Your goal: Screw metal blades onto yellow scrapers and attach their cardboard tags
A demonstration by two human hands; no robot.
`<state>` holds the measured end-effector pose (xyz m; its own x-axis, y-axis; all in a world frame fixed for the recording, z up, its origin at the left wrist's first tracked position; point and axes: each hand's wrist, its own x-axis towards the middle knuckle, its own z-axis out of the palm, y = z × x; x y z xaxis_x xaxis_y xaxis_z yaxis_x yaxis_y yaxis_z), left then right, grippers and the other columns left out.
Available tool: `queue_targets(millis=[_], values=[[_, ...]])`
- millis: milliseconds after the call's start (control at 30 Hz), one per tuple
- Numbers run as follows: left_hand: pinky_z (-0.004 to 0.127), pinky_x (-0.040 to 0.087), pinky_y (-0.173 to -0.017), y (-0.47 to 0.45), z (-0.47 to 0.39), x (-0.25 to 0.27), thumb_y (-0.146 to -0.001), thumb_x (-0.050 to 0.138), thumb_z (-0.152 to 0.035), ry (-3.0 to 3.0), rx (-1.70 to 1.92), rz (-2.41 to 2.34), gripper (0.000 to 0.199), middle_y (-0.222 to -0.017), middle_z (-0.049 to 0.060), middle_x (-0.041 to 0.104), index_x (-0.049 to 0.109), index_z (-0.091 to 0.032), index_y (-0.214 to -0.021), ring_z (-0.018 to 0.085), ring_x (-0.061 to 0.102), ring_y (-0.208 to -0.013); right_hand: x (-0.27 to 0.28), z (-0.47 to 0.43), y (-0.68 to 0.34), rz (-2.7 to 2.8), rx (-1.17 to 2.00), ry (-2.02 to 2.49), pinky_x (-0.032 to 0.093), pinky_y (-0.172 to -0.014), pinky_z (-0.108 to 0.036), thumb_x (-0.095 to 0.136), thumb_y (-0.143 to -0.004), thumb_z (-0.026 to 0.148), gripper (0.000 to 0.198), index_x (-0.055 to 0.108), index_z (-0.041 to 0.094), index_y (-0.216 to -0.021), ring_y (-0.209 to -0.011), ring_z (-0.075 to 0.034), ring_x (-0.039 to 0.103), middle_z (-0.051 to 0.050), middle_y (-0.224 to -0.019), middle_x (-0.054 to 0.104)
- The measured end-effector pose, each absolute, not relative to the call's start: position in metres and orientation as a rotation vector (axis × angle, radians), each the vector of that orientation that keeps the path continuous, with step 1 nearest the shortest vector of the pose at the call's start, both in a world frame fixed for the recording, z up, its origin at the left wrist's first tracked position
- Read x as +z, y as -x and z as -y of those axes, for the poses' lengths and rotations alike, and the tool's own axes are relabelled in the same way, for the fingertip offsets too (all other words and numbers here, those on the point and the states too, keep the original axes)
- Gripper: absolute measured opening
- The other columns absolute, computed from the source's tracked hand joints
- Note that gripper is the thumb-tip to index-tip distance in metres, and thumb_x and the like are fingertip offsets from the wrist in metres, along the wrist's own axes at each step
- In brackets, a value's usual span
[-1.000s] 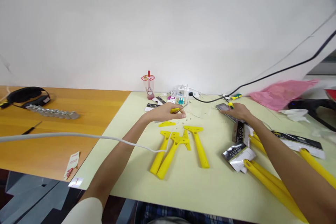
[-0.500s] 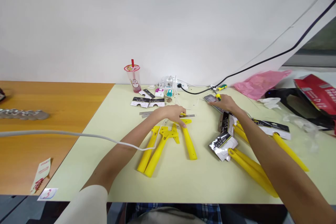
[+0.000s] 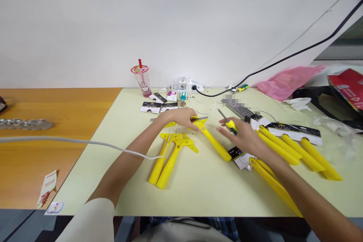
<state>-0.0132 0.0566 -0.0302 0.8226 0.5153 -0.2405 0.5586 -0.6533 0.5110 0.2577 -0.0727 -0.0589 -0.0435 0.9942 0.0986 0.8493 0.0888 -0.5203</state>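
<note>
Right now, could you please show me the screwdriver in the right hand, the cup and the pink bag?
Screwdriver (image 3: 230,124), head view: on its handle.
Cup (image 3: 143,82), head view: on its side.
Pink bag (image 3: 286,82), head view: on its crumpled middle.

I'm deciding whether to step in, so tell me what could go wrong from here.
The left hand is at the head of a yellow scraper, close to a metal blade, so a slip might cause a cut. The right hand holds a screwdriver with its shaft exposed; it could jab the left hand if the two meet carelessly. The white cable crosses in front of the left forearm and might snag.
</note>
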Motion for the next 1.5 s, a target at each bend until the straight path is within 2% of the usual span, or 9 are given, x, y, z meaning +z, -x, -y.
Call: queue_targets(millis=[133,233,333,467,633,800,933,1167,1500], values=[[0.034,0.026,-0.061,0.023,-0.056,-0.014,-0.083,0.078,-0.066,-2.377,0.155,-0.702,0.055,-0.067,-0.003,0.044,0.048,-0.022,-0.070,0.014,0.038,-0.060,-0.061,0.095,-0.215,1.908,0.769,1.738,0.057,-0.079,-0.039,0.069,-0.094,0.063,0.041,0.072,0.023,-0.104,-0.089,-0.029,0.076,-0.011,-0.114,0.083],[0.032,0.032,-0.063,0.028,-0.053,-0.004,-0.080,0.083,-0.067,-2.260,0.335,-0.747,0.052,-0.078,0.000,0.054,0.059,-0.020,-0.079,0.016,0.048,-0.068,-0.059,0.096,-0.199,1.715,0.953,1.654,0.056,-0.069,-0.036,0.075,-0.089,0.058,0.036,0.063,0.025,-0.085,-0.082,-0.027,0.074,-0.009,-0.107,0.084],[0.031,0.038,-0.062,0.032,-0.053,0.002,-0.087,0.075,-0.071,-2.027,0.479,-0.792,0.054,-0.085,0.004,0.064,0.070,-0.018,-0.095,0.015,0.051,-0.068,-0.057,0.093,-0.187,1.412,1.120,1.476,0.059,-0.069,-0.036,0.089,-0.078,0.059,0.057,0.043,0.027,-0.074,-0.084,-0.026,0.076,-0.010,-0.108,0.083],[0.031,0.041,-0.062,0.043,-0.059,0.005,-0.097,0.063,-0.073,-1.884,0.689,-0.910,0.059,-0.094,0.010,0.073,0.078,-0.016,-0.100,0.013,0.049,-0.065,-0.069,0.092,-0.175,1.142,1.241,1.232,0.061,-0.064,-0.036,0.099,-0.069,0.060,0.072,0.036,0.027,-0.074,-0.073,-0.021,0.071,-0.011,-0.114,0.081],[0.034,0.050,-0.089,0.055,-0.059,0.010,-0.106,0.051,-0.062,-2.152,0.751,-0.903,0.058,-0.116,0.013,0.080,0.082,-0.018,-0.088,0.025,0.068,-0.105,-0.091,0.092,-0.174,1.065,1.247,1.159,0.061,-0.061,-0.035,0.099,-0.072,0.059,0.069,0.039,0.026,-0.077,-0.070,-0.018,0.068,-0.012,-0.116,0.081],[0.034,0.045,-0.078,0.045,-0.045,0.013,-0.111,0.043,-0.054,-2.360,0.642,-1.029,0.052,-0.088,0.007,0.074,0.076,-0.018,-0.095,0.023,0.065,-0.083,-0.093,0.093,-0.179,1.096,1.242,1.184,0.063,-0.060,-0.035,0.090,-0.080,0.069,0.063,0.045,0.025,-0.079,-0.072,-0.020,0.071,-0.013,-0.117,0.081],[0.036,0.044,-0.080,0.036,-0.037,0.011,-0.110,0.044,-0.063,-2.495,0.514,-1.045,0.054,-0.094,0.008,0.073,0.072,-0.018,-0.103,0.024,0.064,-0.085,-0.090,0.094,-0.178,1.113,1.231,1.227,0.062,-0.057,-0.036,0.090,-0.078,0.072,0.062,0.050,0.025,-0.082,-0.059,-0.017,0.069,-0.012,-0.112,0.083],[0.040,0.048,-0.093,0.029,-0.028,0.007,-0.112,0.031,-0.067,-2.554,0.389,-1.004,0.064,-0.109,0.013,0.074,0.073,-0.020,-0.107,0.029,0.066,-0.103,-0.088,0.094,-0.177,1.092,1.227,1.184,0.067,-0.058,-0.038,0.097,-0.071,0.065,0.062,0.050,0.026,-0.079,-0.089,-0.028,0.077,-0.012,-0.111,0.083],[0.039,0.052,-0.087,0.026,-0.041,-0.007,-0.103,0.060,-0.053,-2.561,0.612,-1.065,0.037,-0.102,0.009,0.080,0.079,-0.021,-0.097,0.027,0.070,-0.094,-0.085,0.094,-0.179,1.101,1.206,1.215,0.059,-0.054,-0.033,0.098,-0.071,0.064,0.067,0.044,0.026,-0.082,-0.062,-0.019,0.073,-0.009,-0.111,0.084]])
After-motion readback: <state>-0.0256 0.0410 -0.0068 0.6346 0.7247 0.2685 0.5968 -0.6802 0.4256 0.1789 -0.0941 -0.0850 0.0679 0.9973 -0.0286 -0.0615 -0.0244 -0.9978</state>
